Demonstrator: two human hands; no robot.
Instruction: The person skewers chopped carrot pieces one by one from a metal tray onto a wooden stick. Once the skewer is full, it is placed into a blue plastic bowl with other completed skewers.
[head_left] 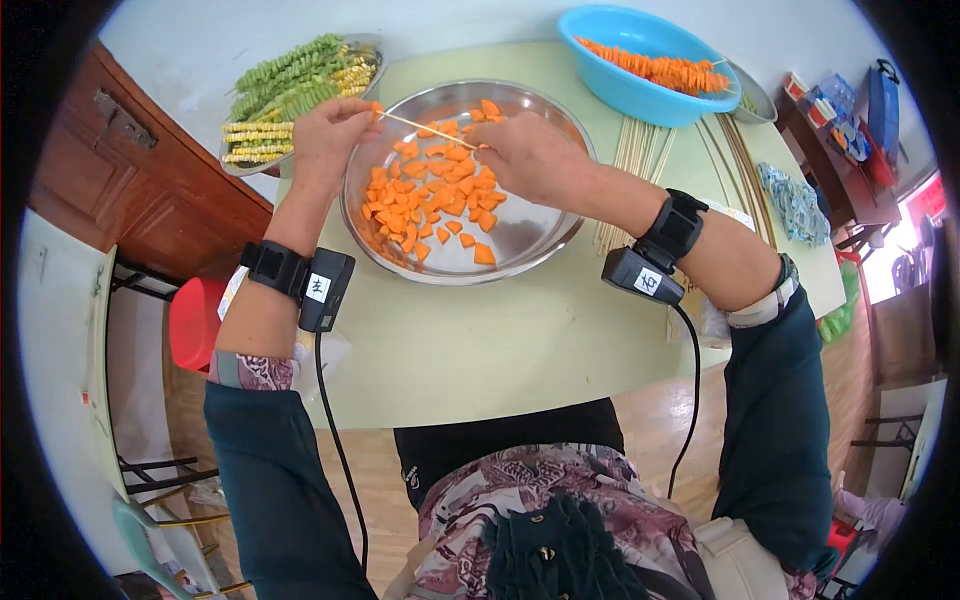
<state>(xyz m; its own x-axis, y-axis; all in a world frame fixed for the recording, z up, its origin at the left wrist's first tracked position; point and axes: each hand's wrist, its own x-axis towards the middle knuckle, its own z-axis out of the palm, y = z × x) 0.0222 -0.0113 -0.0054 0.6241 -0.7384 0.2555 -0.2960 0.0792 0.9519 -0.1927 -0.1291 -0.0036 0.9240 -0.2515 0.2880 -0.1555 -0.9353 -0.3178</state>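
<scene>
My left hand [328,135] pinches a piece of carrot [376,107] at the tip of a thin bamboo skewer [425,128]. The other end of that skewer is gripped by my right hand [530,152]. Both hands hover over a large steel bowl [530,240] holding several orange carrot chunks [430,195]. A black band with a small box is strapped to each wrist.
A steel tray [372,45] of green and yellow skewers sits at the far left. A blue basin [640,60] with carrot skewers stands at the back right. Bare skewers [640,150] lie beside the bowl. A red stool [195,320] is at the left.
</scene>
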